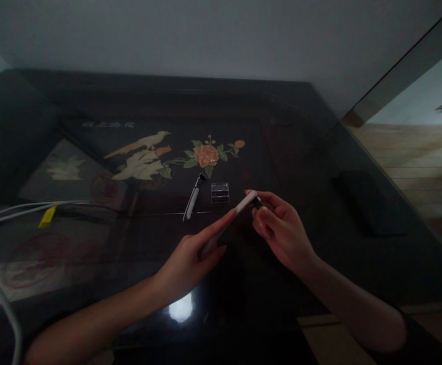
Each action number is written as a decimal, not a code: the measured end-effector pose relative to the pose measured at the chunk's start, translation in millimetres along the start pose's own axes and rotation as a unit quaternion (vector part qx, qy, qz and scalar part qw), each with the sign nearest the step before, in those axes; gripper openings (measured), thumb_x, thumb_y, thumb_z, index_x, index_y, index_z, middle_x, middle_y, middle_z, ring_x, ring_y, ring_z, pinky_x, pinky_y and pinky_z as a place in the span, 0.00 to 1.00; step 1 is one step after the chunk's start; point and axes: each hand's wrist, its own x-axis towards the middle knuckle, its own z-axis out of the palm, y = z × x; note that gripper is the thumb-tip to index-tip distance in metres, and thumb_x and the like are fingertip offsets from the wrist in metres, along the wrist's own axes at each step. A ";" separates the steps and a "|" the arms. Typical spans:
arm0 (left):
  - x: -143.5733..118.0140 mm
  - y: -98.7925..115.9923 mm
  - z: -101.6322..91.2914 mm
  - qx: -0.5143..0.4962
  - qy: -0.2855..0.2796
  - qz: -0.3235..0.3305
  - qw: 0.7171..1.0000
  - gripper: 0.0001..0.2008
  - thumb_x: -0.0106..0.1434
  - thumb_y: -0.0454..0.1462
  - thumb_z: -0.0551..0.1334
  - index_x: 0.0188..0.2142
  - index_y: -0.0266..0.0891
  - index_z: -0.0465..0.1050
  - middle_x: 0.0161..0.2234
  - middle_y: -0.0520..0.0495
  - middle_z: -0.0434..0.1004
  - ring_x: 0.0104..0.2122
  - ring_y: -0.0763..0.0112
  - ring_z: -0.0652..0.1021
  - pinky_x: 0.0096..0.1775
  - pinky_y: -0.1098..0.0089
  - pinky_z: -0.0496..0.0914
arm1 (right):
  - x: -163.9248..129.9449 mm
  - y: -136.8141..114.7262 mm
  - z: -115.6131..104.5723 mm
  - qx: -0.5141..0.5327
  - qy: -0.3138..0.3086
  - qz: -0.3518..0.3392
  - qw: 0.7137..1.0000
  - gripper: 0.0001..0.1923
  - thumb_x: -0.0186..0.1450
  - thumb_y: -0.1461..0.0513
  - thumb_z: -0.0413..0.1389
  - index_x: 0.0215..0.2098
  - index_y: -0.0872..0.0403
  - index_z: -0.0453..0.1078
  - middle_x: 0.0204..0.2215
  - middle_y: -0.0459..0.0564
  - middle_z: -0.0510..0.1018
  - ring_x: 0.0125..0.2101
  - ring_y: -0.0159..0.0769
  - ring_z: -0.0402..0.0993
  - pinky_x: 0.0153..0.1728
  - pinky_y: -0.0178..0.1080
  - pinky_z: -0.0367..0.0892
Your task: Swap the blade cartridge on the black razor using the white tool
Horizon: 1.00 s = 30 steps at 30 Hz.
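Pale razor handle [240,209] in both hands | left hand [190,258] | right hand [278,228]

Single head view, looking forward and down, close over dark table [91,263]

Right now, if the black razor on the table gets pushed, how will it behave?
The razor lies flat on its side, so probably slides rather than tips. The glossy table likely lets it skid easily. It looks slim and rigid, probably light.

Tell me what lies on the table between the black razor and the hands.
In the head view, only bare glossy tabletop separates the black razor from the hands; the small clear plastic case sits beside the razor.
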 end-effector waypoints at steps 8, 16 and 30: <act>-2.5 4.1 -2.3 -0.044 -0.024 0.034 0.998 0.28 0.69 0.36 0.56 0.67 0.46 0.56 0.45 0.47 0.78 0.46 0.66 0.77 0.51 0.66 0.71 | -0.7 -0.7 0.4 -0.013 0.013 -0.009 1.000 0.15 0.54 0.58 0.68 0.40 0.51 0.77 0.17 0.37 0.62 0.15 0.22 0.50 0.16 0.33 0.45; -3.5 4.7 -1.0 -0.066 -0.027 0.031 0.997 0.25 0.71 0.36 0.52 0.67 0.44 0.56 0.28 0.51 0.74 0.36 0.67 0.77 0.41 0.69 0.72 | -1.4 -1.8 0.9 -0.012 0.013 -0.006 1.000 0.15 0.55 0.58 0.67 0.41 0.52 0.77 0.17 0.36 0.61 0.16 0.23 0.49 0.17 0.33 0.45; -0.1 -1.5 -0.4 -0.092 -0.013 -0.017 0.996 0.24 0.72 0.39 0.51 0.66 0.45 0.57 0.32 0.49 0.74 0.24 0.77 0.64 0.27 0.78 0.63 | 0.5 0.4 0.1 0.002 -0.010 0.004 1.000 0.16 0.55 0.57 0.67 0.41 0.52 0.76 0.16 0.36 0.60 0.15 0.22 0.47 0.16 0.33 0.42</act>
